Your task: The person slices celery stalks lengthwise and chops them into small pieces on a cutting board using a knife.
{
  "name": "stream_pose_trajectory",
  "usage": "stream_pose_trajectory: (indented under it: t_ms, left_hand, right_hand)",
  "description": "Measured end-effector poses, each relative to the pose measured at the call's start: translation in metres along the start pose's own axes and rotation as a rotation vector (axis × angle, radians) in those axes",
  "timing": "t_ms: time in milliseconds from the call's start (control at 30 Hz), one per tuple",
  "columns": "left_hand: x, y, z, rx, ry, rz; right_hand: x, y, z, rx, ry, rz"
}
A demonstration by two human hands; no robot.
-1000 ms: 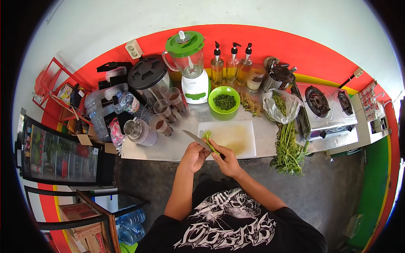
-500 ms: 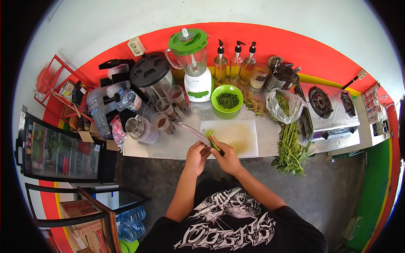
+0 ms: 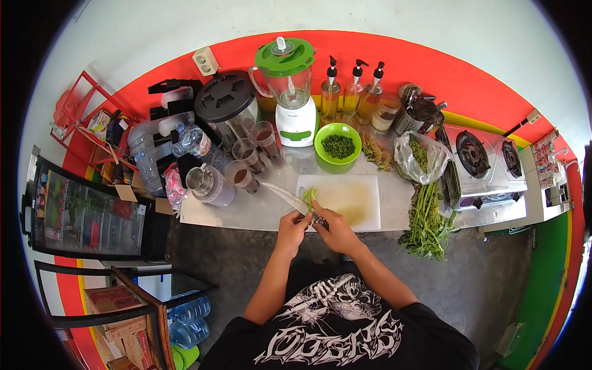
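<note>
Over the near-left edge of the white cutting board [image 3: 361,203], my left hand [image 3: 292,230] pinches a short bunch of green stems [image 3: 309,195]. My right hand [image 3: 335,230] is closed around the handle of a knife [image 3: 285,195], and its fingers also touch the stems. The blade points up and left, beside the bunch. Behind the board is a green bowl [image 3: 338,147] of chopped greens. Long leafy stalks [image 3: 425,216] hang over the counter's front edge on the right, below a plastic bag [image 3: 420,155] of greens.
A blender [image 3: 292,92] stands at the back, with pump bottles [image 3: 330,98] to its right. Several cups [image 3: 242,176] and a metal flask [image 3: 211,185] are on the left. A gas stove [image 3: 484,163] is at the right.
The bunch of stems now stands more upright between my hands, and the knife blade has tilted flatter. The view has shifted slightly, moving the counter items to the right.
</note>
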State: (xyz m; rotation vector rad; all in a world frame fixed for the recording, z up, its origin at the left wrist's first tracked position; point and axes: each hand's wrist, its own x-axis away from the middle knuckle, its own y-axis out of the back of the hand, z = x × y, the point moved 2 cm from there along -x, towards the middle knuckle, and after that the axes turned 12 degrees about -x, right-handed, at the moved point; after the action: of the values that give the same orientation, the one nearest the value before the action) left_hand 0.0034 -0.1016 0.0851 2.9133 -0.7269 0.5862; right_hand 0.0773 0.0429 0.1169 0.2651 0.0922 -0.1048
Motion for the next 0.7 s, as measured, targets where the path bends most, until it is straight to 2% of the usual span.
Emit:
stream_pose_trajectory:
  t_ms: [67,233,467,533,600,700]
  left_hand:
    - [-0.004,0.004,0.006,-0.119,0.090,-0.021]
    - [-0.008,-0.002,0.002,-0.183,0.088,-0.041]
    - [-0.022,-0.016,0.005,-0.265,0.076,-0.032]
    - [-0.016,-0.019,0.008,-0.293,0.106,-0.008]
    - [-0.013,-0.018,0.017,-0.318,0.133,0.008]
    - [-0.022,-0.007,0.040,-0.430,0.065,-0.089]
  right_hand:
    - [0.001,-0.001,0.000,0.034,0.023,-0.036]
    - [0.002,-0.004,0.002,0.273,-0.145,-0.095]
    - [-0.002,0.000,0.004,0.415,-0.270,-0.199]
    - [-0.006,0.011,-0.010,0.577,-0.320,-0.340]
    - [-0.011,0.044,-0.023,0.546,-0.329,-0.416]
    - [0.000,0.066,-0.032,0.449,-0.319,-0.523]
